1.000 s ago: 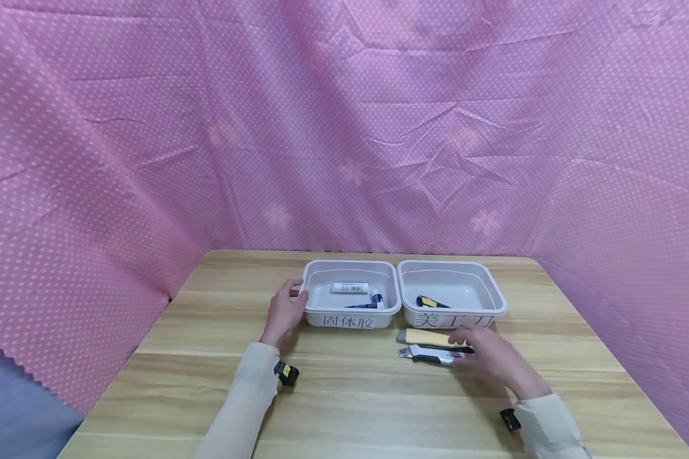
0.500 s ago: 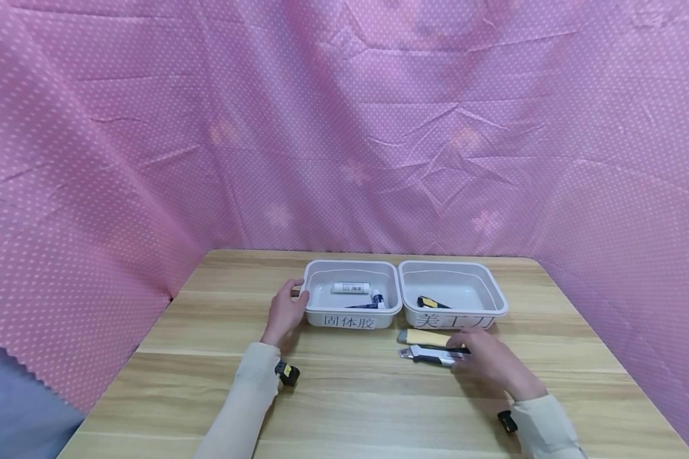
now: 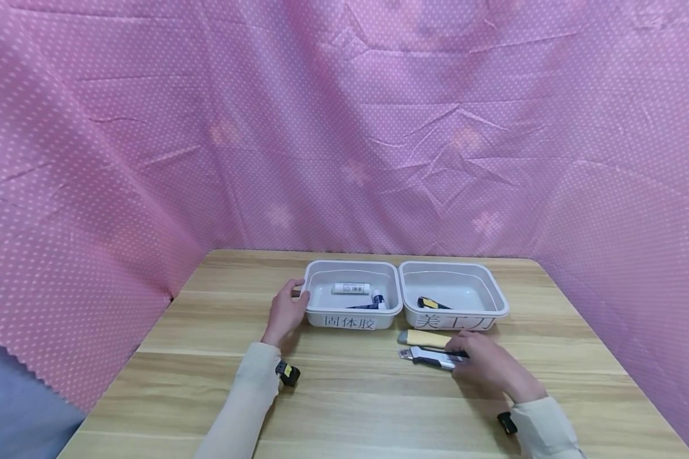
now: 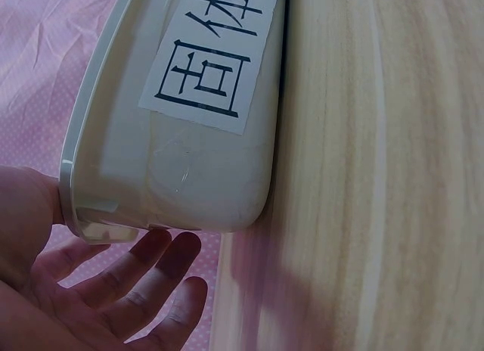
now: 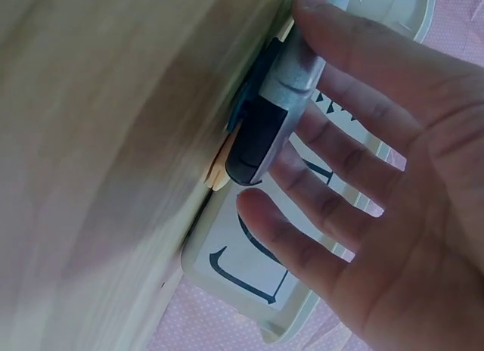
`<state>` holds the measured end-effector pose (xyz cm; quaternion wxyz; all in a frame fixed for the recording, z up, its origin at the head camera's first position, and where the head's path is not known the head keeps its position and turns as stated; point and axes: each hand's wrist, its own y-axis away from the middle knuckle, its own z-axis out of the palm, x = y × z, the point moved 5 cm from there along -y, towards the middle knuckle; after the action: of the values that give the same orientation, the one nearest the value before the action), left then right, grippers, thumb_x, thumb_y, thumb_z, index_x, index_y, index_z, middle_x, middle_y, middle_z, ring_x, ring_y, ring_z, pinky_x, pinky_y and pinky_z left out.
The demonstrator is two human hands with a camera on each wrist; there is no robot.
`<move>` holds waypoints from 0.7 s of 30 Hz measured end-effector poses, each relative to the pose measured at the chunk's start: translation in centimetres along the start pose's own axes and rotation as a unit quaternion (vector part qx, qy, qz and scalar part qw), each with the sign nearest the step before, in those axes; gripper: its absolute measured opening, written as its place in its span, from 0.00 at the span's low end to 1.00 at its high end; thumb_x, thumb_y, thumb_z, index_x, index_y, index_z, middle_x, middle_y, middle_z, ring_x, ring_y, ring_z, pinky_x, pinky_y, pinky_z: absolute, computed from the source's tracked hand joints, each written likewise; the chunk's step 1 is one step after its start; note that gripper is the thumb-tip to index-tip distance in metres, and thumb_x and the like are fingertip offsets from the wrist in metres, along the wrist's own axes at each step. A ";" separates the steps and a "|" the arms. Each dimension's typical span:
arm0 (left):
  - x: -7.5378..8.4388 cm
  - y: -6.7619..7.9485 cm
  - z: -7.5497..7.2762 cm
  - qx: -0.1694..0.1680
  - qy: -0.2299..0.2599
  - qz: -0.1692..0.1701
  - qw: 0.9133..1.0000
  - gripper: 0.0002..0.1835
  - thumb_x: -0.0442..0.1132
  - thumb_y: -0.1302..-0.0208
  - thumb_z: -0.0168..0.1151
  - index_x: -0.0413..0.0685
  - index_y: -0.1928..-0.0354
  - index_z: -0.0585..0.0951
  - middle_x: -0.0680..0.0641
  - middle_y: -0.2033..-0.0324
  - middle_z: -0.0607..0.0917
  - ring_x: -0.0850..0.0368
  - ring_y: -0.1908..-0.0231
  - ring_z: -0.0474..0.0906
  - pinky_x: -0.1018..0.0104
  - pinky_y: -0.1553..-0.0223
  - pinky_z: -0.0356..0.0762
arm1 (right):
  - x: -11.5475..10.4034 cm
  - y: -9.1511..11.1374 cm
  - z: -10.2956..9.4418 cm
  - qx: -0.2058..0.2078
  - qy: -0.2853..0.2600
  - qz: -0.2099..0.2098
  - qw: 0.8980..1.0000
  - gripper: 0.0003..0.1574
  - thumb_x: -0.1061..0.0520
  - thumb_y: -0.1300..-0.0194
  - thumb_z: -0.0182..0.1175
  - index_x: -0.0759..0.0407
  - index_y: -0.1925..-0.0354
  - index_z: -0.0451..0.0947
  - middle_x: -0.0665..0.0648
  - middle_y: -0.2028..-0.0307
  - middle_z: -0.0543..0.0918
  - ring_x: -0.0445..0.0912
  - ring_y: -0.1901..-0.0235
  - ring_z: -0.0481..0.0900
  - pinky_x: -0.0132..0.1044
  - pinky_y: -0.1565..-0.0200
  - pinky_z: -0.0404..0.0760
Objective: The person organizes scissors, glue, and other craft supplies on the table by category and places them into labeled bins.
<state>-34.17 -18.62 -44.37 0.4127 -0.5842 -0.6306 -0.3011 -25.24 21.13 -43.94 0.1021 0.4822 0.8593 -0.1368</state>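
Note:
My right hand (image 3: 490, 364) pinches a silver-and-black utility knife (image 3: 436, 357) between thumb and fingers, just in front of the right bin. In the right wrist view the thumb presses the silver body of the knife (image 5: 291, 79), and the fingers lie along its other side. A yellow-handled cutter (image 3: 427, 338) lies behind it, partly covered by the hand; a dark strip shows between the two. My left hand (image 3: 285, 313) touches the left end of the white left bin (image 3: 353, 263). In the left wrist view its thumb is at the rim and its loose fingers (image 4: 181, 313) are by the end wall.
The left bin holds a white glue stick (image 3: 351, 288) and a blue-and-white one (image 3: 377, 298). In the white right bin (image 3: 453, 264) lies a black-and-yellow cutter (image 3: 432, 303). Both bins carry front labels and stand side by side on the wooden table (image 3: 344, 401), before a pink curtain (image 3: 344, 127).
My right hand has shifted slightly left along the silver utility knife, covering more of the yellow cutter's end. The left hand stays at the left bin.

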 end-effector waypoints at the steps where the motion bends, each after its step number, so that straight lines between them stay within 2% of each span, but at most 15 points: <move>1: 0.0 0.0 0.0 0.000 0.000 -0.001 1.000 0.23 0.42 0.25 0.55 0.45 0.31 0.73 0.32 0.41 0.81 0.38 0.45 0.82 0.47 0.46 0.83 | -0.1 0.0 0.0 -0.002 0.000 0.000 1.000 0.22 0.61 0.54 0.77 0.51 0.57 0.87 0.47 0.57 0.85 0.43 0.57 0.81 0.45 0.52 0.83; 15: 0.0 0.1 0.0 -0.001 0.002 -0.002 1.000 0.24 0.42 0.25 0.56 0.45 0.31 0.73 0.32 0.40 0.80 0.38 0.44 0.80 0.46 0.45 0.83 | -0.2 0.4 0.3 -0.031 0.007 0.020 0.999 0.24 0.57 0.50 0.78 0.55 0.52 0.86 0.51 0.54 0.84 0.47 0.55 0.81 0.52 0.49 0.83; 21: 0.0 0.2 0.0 0.000 0.001 0.000 1.000 0.24 0.42 0.25 0.55 0.45 0.31 0.73 0.32 0.40 0.80 0.37 0.44 0.80 0.46 0.45 0.83 | -0.3 0.5 0.3 -0.028 0.007 0.007 1.000 0.23 0.58 0.50 0.77 0.56 0.52 0.86 0.51 0.55 0.84 0.47 0.55 0.81 0.51 0.49 0.83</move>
<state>-34.00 -18.61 -44.34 0.4133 -0.5836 -0.6304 -0.3020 -24.65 21.02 -44.16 0.1100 0.4858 0.8603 -0.1086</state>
